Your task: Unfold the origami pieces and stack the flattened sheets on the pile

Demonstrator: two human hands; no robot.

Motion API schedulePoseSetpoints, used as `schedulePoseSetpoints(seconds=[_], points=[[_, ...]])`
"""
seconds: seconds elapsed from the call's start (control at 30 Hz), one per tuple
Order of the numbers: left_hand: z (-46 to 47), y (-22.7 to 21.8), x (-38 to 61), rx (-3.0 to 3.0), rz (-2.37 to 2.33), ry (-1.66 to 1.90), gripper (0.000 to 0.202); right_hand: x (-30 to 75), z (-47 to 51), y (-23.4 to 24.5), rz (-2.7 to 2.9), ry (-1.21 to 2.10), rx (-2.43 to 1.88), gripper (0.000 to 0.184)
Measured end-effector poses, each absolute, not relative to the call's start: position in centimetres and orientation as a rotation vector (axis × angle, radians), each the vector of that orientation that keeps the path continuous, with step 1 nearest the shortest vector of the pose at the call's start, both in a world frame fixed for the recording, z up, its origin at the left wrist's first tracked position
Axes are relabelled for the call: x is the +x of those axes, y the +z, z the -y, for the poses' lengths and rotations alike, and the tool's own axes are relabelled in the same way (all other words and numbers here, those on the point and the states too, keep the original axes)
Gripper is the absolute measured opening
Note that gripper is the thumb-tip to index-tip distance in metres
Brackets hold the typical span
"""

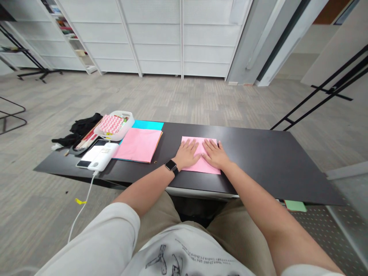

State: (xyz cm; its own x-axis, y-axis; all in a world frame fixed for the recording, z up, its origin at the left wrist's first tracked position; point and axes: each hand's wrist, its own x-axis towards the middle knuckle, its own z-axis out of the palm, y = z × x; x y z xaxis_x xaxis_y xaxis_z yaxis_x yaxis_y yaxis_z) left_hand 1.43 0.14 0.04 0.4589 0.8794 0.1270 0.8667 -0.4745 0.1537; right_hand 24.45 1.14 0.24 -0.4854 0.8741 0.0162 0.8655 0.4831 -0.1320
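A pink sheet of paper (201, 167) lies flat on the dark table in front of me. My left hand (186, 154) rests palm down on its left half, fingers stretched out, with a watch (171, 165) on the wrist. Spread over the right half is my right hand (215, 154), also palm down and partly past the paper's right edge. The two thumbs nearly meet at the sheet's middle. Both hands cover much of the paper, so whether it is folded I cannot tell.
Left on the table (258, 161) are a stack of pink paper (139, 145) over a blue sheet (148, 125), a white container (126, 126), a phone (92, 153), a white power bank (104, 156) with a cable (83, 207), and black cloth (83, 126). A green sheet (295, 206) shows below the right front edge.
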Motion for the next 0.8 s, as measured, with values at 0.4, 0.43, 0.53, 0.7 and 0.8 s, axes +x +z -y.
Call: schedulePoseSetpoints(seconds=[0.4,0.43,0.53,0.7,0.8], points=[[-3.5,2.5,-0.3,2.555,-1.782,0.305,0.072,24.1,-1.1,0.3,2.656,0.104,-1.586,0.077],[-2.6,2.3,0.4,2.665,-1.631,0.365,0.072,24.2,-1.1,0.3,2.651,0.095,-1.580,0.076],[0.1,0.8,1.8,2.813,-1.345,0.383,0.072,24.2,-1.0,0.2,2.638,0.087,-1.569,0.073],[1.9,-0.6,1.6,2.774,-1.389,0.288,0.076,24.4,-1.5,-0.1,2.649,0.132,-1.548,0.072],[1.8,-0.3,1.5,2.775,-1.388,0.279,0.079,25.2,-1.3,-0.1,2.647,0.145,-1.542,0.074]])
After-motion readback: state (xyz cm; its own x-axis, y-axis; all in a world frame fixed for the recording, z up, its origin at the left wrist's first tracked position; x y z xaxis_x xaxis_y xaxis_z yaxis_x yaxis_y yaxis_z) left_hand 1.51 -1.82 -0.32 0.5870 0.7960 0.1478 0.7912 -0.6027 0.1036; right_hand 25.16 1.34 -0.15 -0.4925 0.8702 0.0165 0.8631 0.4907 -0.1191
